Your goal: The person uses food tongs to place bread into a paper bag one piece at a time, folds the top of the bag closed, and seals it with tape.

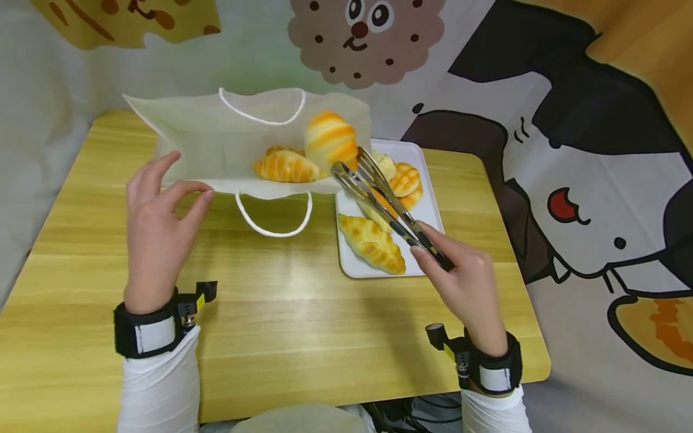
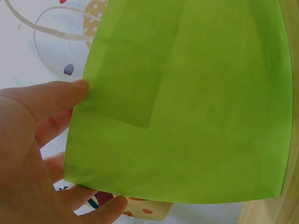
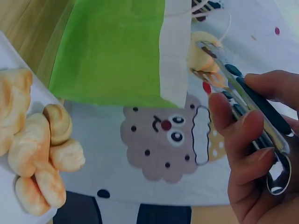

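Note:
A paper bag (image 1: 211,150) with white rope handles lies open-mouthed on the table, its outside green (image 2: 187,107) in the left wrist view. My left hand (image 1: 159,222) pinches the bag's near rim between thumb and index finger. In my right hand (image 1: 465,276) is a pair of metal tongs (image 1: 397,213), gripped along its arms. Between the tong tips is a round striped bun (image 1: 329,141), at the right part of the bag's mouth. Inside the bag is a croissant-shaped bread (image 1: 287,166); another piece behind it is mostly hidden.
A white tray (image 1: 353,264) stands right of the bag, partly behind the tongs. It carries a long golden bread (image 1: 372,243), a scored bun (image 1: 405,179) and other breads. A cartoon-printed cloth (image 1: 260,54) hangs behind the wooden table (image 1: 281,337).

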{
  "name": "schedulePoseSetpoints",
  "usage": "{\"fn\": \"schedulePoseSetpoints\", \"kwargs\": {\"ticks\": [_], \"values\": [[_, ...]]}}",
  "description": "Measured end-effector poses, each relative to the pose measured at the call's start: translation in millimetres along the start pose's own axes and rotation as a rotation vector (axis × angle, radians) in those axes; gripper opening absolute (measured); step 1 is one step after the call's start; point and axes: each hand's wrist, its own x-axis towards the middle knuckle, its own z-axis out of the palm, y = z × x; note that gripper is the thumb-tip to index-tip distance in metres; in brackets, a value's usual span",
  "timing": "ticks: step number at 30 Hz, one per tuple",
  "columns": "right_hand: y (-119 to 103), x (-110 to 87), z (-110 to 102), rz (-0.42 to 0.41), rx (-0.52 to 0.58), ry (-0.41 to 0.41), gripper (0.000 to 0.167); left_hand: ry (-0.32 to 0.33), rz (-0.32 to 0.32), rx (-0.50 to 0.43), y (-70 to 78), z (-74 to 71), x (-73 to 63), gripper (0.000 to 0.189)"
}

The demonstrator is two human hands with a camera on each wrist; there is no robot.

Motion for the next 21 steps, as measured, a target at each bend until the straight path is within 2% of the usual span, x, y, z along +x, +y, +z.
{"fn": "schedulePoseSetpoints", "kwargs": {"ticks": [7, 13, 21], "values": [[-13.3, 28.4, 4.9, -0.070, -0.146, -0.081, 0.037, -0.012, 0.009, 0.003, -1.3, -2.4, -0.9, 0.016], [-26.3, 58.5, 5.5, -0.121, -0.206, -0.164, 0.038, -0.019, 0.017, 0.009, -1.5, -4.2, -1.9, 0.017], [-40.1, 91.0, 4.9, -0.148, -0.294, -0.300, 0.035, -0.018, 0.022, 0.004, -0.5, -4.5, -2.6, 0.016]]}}
